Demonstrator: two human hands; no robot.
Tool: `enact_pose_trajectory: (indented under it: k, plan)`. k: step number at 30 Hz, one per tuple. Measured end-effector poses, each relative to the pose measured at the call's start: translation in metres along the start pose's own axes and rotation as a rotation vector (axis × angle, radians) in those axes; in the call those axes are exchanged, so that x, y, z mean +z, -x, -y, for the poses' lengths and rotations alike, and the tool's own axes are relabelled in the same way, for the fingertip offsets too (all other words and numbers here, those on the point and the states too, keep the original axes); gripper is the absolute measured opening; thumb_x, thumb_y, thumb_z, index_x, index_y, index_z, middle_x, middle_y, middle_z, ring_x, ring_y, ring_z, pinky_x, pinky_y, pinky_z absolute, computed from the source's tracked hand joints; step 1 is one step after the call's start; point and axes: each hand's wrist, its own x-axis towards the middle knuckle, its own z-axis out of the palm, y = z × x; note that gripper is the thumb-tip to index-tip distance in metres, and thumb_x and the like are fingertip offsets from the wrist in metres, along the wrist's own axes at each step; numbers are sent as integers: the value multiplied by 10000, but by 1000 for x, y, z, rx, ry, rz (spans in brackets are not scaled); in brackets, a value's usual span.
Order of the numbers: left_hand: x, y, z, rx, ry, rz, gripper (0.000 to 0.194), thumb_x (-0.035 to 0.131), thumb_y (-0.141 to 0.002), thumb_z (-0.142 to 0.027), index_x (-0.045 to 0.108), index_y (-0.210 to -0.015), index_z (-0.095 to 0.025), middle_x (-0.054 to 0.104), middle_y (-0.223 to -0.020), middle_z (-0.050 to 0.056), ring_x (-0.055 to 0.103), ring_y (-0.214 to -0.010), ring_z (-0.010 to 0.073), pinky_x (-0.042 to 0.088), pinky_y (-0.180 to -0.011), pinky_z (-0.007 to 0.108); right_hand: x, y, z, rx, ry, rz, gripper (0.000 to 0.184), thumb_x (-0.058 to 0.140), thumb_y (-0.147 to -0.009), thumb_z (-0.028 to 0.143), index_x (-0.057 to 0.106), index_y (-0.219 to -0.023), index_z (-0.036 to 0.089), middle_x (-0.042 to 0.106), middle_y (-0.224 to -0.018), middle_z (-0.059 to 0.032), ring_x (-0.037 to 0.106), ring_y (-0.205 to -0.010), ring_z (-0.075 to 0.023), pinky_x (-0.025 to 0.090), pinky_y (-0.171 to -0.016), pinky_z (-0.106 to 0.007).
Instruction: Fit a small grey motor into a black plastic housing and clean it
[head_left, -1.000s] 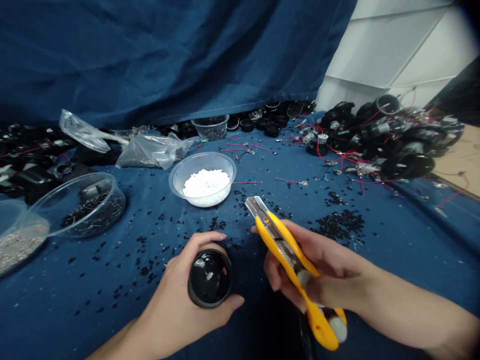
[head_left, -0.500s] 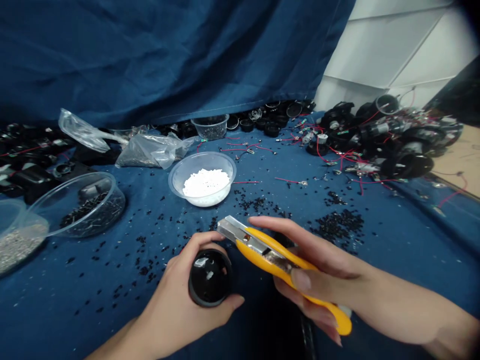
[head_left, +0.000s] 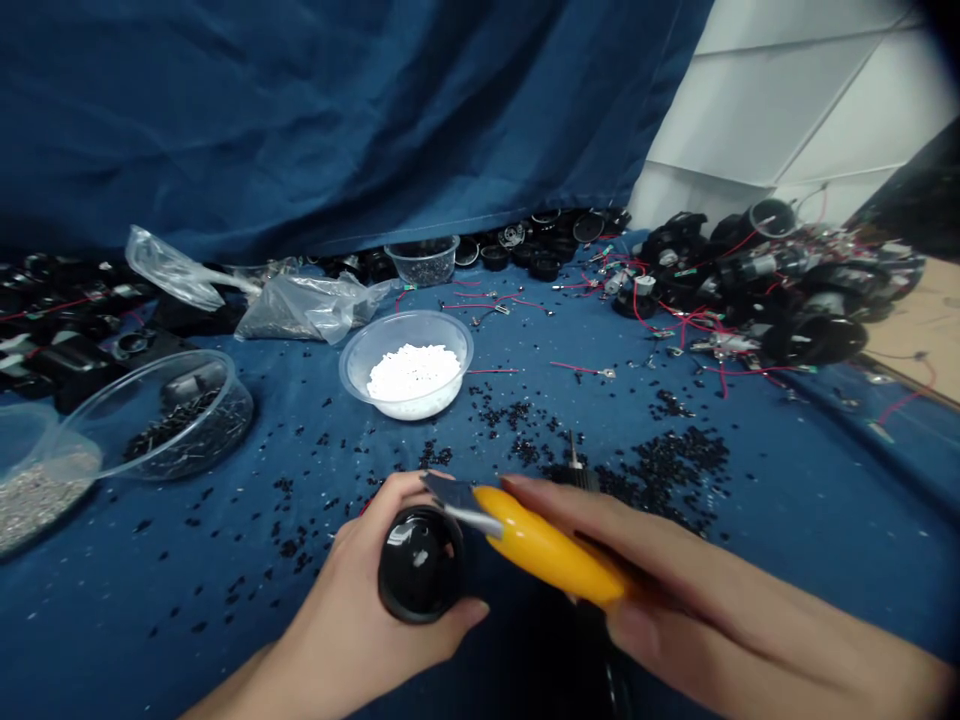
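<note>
My left hand [head_left: 356, 600] is wrapped round a glossy black round part [head_left: 421, 563], whose domed, shiny end faces me. Yellow-handled pliers [head_left: 559, 550] are gripped in my right hand [head_left: 675, 590]. Their metal jaws point left and sit just above the black part's upper rim, close to my left index finger; whether they touch is unclear. Behind my right hand, a thin metal bit juts from a dark ribbed tool [head_left: 576, 474], mostly hidden. Small black pieces [head_left: 679, 465] lie scattered over the blue cloth beyond both hands.
A clear bowl [head_left: 346, 365] of white bits stands ahead. Leftward are a bowl [head_left: 244, 410] of dark screw-like pieces and another [head_left: 90, 460] of small metallic bits. Plastic bags [head_left: 300, 305] lie behind. Black housings with red wires [head_left: 817, 300] are heaped at right.
The pliers have rolled in my right hand, showing their edge and one handle instead of their broad face. Their jaws have dropped slightly. My left hand keeps its hold.
</note>
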Motion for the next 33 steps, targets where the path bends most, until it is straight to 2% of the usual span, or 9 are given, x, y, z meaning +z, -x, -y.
enact_pose_trajectory:
  k: [2,5,11,13,20,23,27,29,33]
  plan:
    - [0,0,0,-26,-16,21,503,753,-641,-242,507,-1073,-314,694,-1035,-43,668,-964,238,550,-804,368,4,2,1,-66,272,-85,549,413,-1002,258,245,-1488,449,507,-1326,-44,534,-1180,-241,558,-804,-284]
    - [0,0,-1,-51,-34,23,438,744,-636,-262,525,-1015,-292,699,-855,-53,685,-757,216,567,-692,362,7,-1,0,-113,452,-96,544,363,-1006,202,237,-1504,381,513,-1193,-78,580,-1000,-184,554,-734,-251]
    - [0,-1,-2,47,-50,-30,625,704,-651,-238,433,-1206,-336,627,-1221,12,640,-1089,277,565,-851,422,8,-7,-3,-270,548,-194,479,477,-972,157,398,-1428,278,499,-1095,-78,526,-837,-160,494,-683,-276]
    - [1,-1,-1,44,-60,-33,640,707,-652,-236,423,-1214,-350,610,-1253,14,609,-1151,291,563,-860,428,8,-6,-5,-294,571,-213,450,477,-969,145,434,-1401,263,509,-1072,-81,517,-807,-161,481,-656,-275]
    - [1,2,0,7,-28,-33,644,727,-627,-228,440,-1191,-353,644,-1153,-8,658,-1014,254,557,-842,409,10,-6,-5,-292,583,-224,437,492,-966,155,452,-1389,259,546,-1059,-82,562,-856,-182,501,-666,-282]
    - [-1,1,-2,11,-24,-28,598,732,-636,-230,453,-1153,-339,673,-1008,-36,674,-907,225,554,-789,371,11,-8,-1,-163,319,-215,418,503,-976,190,449,-1375,304,605,-1049,-32,606,-894,-153,524,-765,-243]
    - [-4,-1,-9,-11,9,26,613,718,-653,-208,427,-1178,-333,670,-984,-36,673,-892,216,531,-821,383,10,-10,-2,215,-491,-132,280,397,-1044,352,535,-1282,296,653,-910,1,578,-566,-50,468,-514,-130]
    - [-4,-2,-11,-23,15,52,613,716,-662,-211,421,-1186,-333,669,-993,-29,673,-894,221,530,-811,387,8,-12,-7,335,-786,-71,287,450,-1023,388,550,-1259,258,653,-926,-23,552,-530,-43,423,-453,-116]
    - [-4,-3,-11,-17,35,64,636,727,-665,-219,405,-1198,-352,663,-995,-29,669,-891,228,519,-816,423,5,-15,-16,359,-903,6,270,580,-958,305,582,-1206,199,633,-1026,-71,553,-664,-70,443,-526,-126]
